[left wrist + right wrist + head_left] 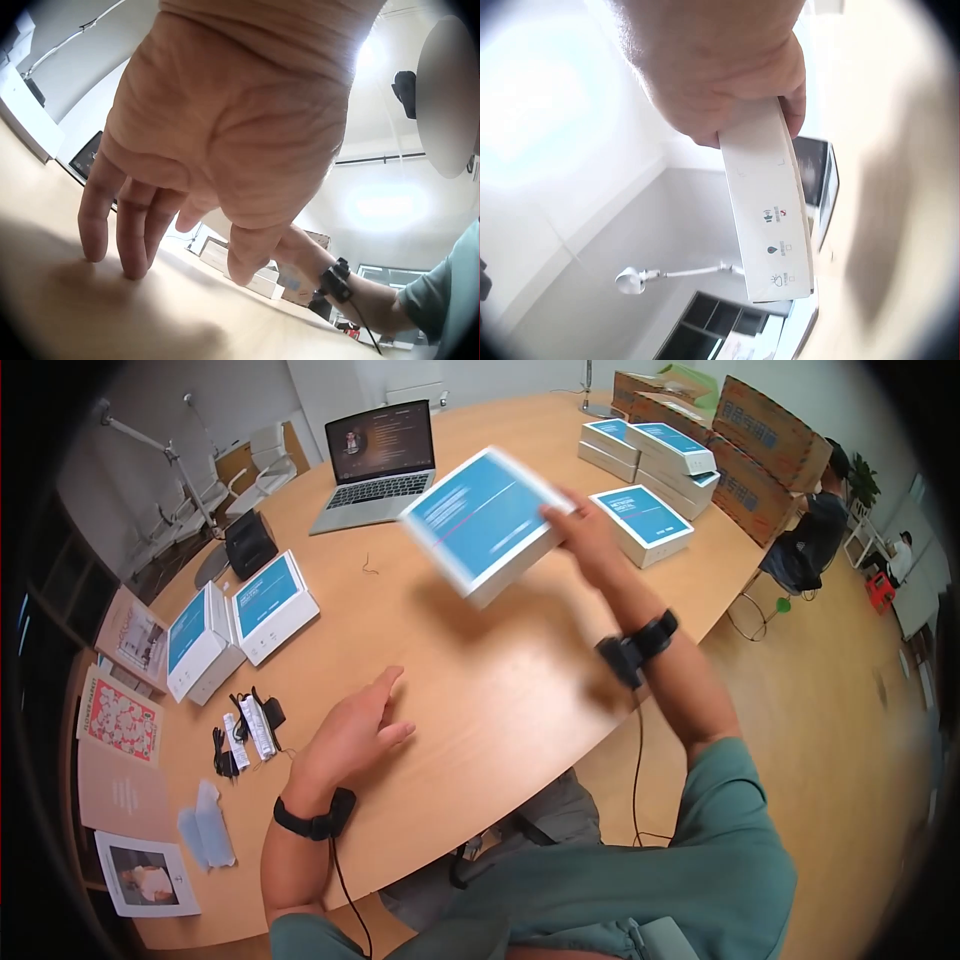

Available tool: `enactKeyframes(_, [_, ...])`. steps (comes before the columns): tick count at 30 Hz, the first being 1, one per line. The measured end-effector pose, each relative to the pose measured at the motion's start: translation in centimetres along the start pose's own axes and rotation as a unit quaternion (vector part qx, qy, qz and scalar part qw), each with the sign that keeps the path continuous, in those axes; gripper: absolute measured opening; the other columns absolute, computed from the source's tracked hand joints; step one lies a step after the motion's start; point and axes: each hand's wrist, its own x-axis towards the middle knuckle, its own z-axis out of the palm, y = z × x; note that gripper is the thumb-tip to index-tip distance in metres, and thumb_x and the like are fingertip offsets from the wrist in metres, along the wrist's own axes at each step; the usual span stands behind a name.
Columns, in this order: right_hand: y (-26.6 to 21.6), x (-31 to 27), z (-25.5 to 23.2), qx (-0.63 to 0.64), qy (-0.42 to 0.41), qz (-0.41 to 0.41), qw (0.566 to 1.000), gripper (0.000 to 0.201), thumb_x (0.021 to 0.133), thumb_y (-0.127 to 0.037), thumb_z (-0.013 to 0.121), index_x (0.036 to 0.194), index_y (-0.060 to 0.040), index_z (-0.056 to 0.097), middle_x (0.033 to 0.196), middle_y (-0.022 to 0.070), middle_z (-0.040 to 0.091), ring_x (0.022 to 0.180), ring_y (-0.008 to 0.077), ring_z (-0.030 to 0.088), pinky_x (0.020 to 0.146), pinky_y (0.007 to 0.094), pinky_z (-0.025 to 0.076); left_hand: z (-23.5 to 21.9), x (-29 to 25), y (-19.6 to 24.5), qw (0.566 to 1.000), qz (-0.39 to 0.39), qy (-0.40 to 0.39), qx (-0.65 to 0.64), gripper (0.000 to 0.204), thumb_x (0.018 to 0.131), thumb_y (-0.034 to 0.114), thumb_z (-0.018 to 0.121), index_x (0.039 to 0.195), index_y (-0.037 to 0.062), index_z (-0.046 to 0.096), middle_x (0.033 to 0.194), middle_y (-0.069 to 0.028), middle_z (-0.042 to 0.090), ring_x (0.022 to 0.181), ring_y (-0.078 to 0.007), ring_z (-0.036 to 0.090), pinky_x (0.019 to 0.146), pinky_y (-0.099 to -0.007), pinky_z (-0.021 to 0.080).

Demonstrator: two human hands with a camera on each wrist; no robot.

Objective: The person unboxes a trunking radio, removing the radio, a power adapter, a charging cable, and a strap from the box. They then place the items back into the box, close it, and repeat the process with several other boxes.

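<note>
My right hand (588, 538) grips a white box (482, 518) with a blue printed top by its right edge, thumb on the top face. The box is lifted off the table and tilted. In the right wrist view its white side (769, 217) shows small printed icons, and the fingers wrap its near end. My left hand (350, 732) is over the table with nothing in it, fingers loosely extended. The left wrist view has its fingertips (133, 268) right at the tabletop. Two similar boxes (276, 608) lie to the left, beyond that hand.
On the wooden table (450, 710) a laptop (380, 460) stands open at the back. More blue-topped boxes (642, 520) are at the right, before brown cartons (745, 480). Cables and a white power strip (258, 726) lie at left, beside booklets (122, 715). A person sits at far right.
</note>
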Motion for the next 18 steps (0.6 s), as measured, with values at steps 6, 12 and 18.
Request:
enactKeyframes(6, [-0.7, 5.5, -20.4, -0.106, 0.210, 0.032, 0.971, 0.050, 0.107, -0.028, 0.075, 0.151, -0.0084, 0.064, 0.127, 0.0114, 0.071, 0.108, 0.0232, 0.072, 0.087, 0.0404, 0.064, 1.8, 0.0, -0.8, 0.993, 0.032, 0.045, 0.105, 0.058, 0.095, 0.026, 0.081, 0.145, 0.0058, 0.059, 0.119, -0.0227, 0.064, 0.108, -0.0434, 0.067, 0.096, -0.0472, 0.056])
enactKeyframes(12, [0.8, 3.5, -29.1, -0.041, 0.270, 0.111, 0.956, 0.047, 0.110, -0.031, 0.068, 0.151, -0.0086, 0.065, 0.140, 0.0096, 0.068, 0.126, 0.0291, 0.065, 0.108, 0.0508, 0.055, 1.8, 0.7, -0.6, 0.994, 0.004, 0.029, 0.108, 0.056, 0.096, 0.028, 0.080, 0.144, 0.0076, 0.059, 0.129, -0.0229, 0.062, 0.116, -0.0448, 0.065, 0.099, -0.0490, 0.055])
enactKeyframes(18, [6.8, 5.7, -36.6, -0.322, 0.196, 0.033, 0.925, 0.035, 0.113, -0.037, 0.062, 0.125, -0.0074, 0.077, 0.121, 0.0076, 0.074, 0.112, 0.0237, 0.068, 0.098, 0.0419, 0.057, 2.1, 1.0, -0.1, 0.994, -0.015, 0.043, 0.101, 0.055, 0.096, 0.029, 0.080, 0.144, 0.0084, 0.060, 0.128, -0.0228, 0.063, 0.118, -0.0457, 0.065, 0.101, -0.0498, 0.055])
